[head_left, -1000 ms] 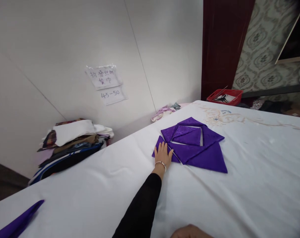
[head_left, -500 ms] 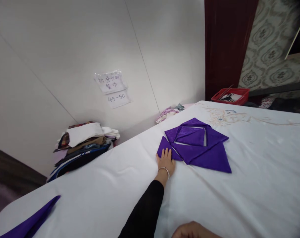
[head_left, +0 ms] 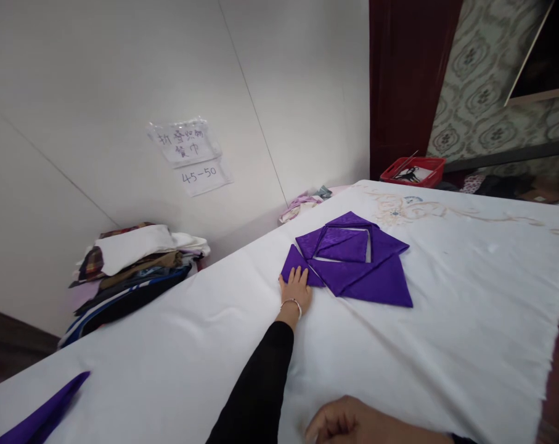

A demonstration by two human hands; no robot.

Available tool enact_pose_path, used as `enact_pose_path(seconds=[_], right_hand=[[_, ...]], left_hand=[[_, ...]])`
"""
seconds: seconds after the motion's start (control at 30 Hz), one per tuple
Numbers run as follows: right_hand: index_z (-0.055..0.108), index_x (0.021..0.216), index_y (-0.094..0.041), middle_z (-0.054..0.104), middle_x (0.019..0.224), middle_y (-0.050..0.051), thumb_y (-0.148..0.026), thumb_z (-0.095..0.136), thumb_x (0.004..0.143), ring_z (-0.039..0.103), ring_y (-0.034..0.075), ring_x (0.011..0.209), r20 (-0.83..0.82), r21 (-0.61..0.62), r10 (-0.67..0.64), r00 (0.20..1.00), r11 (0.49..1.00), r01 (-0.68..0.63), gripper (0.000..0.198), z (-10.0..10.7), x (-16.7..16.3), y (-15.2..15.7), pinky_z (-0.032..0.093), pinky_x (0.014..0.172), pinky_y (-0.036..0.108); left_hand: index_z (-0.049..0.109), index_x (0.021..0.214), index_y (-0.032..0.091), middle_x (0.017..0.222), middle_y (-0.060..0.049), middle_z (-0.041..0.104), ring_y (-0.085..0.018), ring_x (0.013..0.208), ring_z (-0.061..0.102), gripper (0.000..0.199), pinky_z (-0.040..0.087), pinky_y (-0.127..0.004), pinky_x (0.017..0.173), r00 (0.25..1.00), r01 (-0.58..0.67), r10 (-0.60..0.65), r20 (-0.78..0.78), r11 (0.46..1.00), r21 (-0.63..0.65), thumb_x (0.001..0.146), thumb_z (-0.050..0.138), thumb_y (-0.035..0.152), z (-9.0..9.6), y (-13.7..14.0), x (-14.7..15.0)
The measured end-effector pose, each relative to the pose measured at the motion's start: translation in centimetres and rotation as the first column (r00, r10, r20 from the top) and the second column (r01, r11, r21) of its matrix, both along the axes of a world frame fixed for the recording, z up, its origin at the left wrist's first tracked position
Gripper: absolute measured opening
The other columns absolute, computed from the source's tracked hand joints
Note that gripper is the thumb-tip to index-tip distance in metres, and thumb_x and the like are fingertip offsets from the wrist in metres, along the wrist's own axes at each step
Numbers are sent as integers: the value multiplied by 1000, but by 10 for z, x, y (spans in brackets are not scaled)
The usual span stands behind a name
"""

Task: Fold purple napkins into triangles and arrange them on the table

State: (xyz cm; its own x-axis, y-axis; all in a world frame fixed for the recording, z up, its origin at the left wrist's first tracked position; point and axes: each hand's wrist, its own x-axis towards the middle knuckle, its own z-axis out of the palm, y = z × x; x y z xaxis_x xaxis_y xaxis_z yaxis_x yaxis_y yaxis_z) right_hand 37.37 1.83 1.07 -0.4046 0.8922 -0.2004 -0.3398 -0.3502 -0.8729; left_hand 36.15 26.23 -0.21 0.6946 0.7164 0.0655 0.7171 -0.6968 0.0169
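Note:
My left hand (head_left: 296, 292) lies flat with its fingers spread on a small folded purple napkin (head_left: 292, 259). That piece touches the left side of a larger arrangement of folded purple napkins (head_left: 376, 280), set in a ring of points around a folded rectangle in the middle. My right hand (head_left: 353, 422) is low at the bottom edge, its fingers curled inward; whether anything is inside them is hidden. Another folded purple napkin (head_left: 52, 410) with a pointed tip is at the lower left, partly cut off by the frame.
A white tablecloth (head_left: 233, 364) covers the table, with embroidery at the far right corner. Piled folded clothes (head_left: 135, 271) stand beyond the left edge, by the wall. Behind the table are more cloths (head_left: 300, 206) and a red basket (head_left: 431, 176). A paper sign (head_left: 189, 154) hangs on the wall.
The view has shifted, so the table and napkins appear further left. My right hand shows more of itself at the bottom. The left hand stays on the same napkin.

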Motion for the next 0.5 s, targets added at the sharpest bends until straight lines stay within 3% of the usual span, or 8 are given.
enact_pose_path(seconds=[0.2, 0.4, 0.5], right_hand=[[69, 89, -16, 57, 69, -2, -34, 73, 65, 45, 4, 58, -34, -32, -30, 999, 999, 29, 31, 8, 1, -2, 32, 55, 16], [68, 91, -14, 56, 67, -3, -36, 72, 67, 43, 3, 54, 1, -8, -21, 1000, 1000, 21, 33, -5, -2, 1, 31, 53, 16], [68, 90, -14, 56, 68, -3, -39, 71, 68, 43, 3, 55, 12, 25, 16, 1000, 1000, -16, 33, -1, 0, 1, 32, 54, 16]], left_hand=[[25, 139, 22, 147, -3, 25, -22, 136, 15, 56, 6, -57, 107, 1000, 12, -12, -29, 1000, -15, 83, 27, 29, 1, 5, 0], [25, 139, 22, 147, -3, 25, -22, 135, 16, 56, 7, -57, 107, 999, 25, -26, -38, 1000, -12, 83, 27, 28, 4, 8, -1], [25, 139, 22, 146, -3, 27, -21, 135, 17, 57, 7, -56, 108, 999, 26, -26, -37, 1000, -3, 83, 28, 28, 5, 9, -2]])
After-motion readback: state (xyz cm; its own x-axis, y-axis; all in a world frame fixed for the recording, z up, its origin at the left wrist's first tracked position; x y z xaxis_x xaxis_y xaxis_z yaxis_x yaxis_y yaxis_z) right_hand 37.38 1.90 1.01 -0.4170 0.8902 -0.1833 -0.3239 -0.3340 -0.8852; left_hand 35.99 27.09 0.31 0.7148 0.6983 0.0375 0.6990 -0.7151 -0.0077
